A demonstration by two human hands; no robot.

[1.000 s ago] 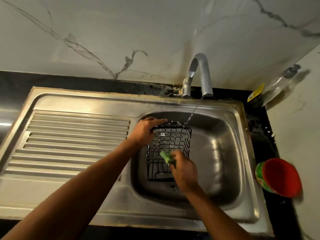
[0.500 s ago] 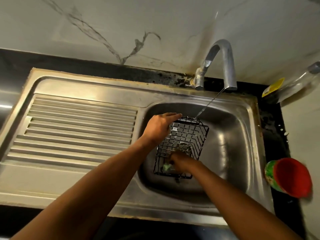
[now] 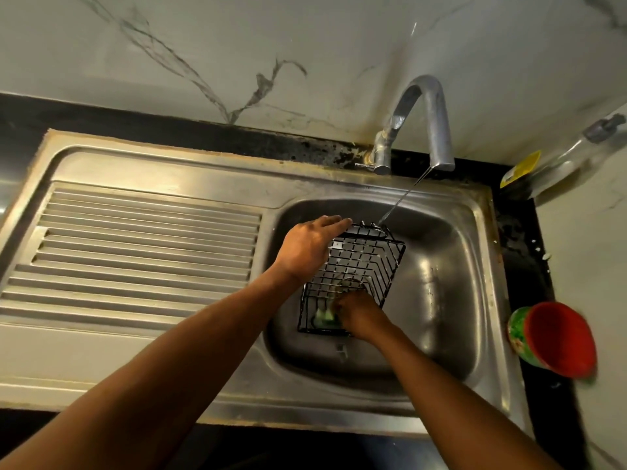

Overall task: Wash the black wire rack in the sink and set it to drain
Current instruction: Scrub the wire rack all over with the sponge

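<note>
Head: wire rack (image 3: pixel 366 262); bottle label (image 3: pixel 520 168) illegible

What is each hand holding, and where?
Left hand holds the black wire rack by its far left edge. Right hand grips a green scrubber inside the rack; where on it is blurred.

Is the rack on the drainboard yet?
No, the black wire rack is in the sink basin, left hand holding its top, right hand holding a green sponge inside it.
</note>
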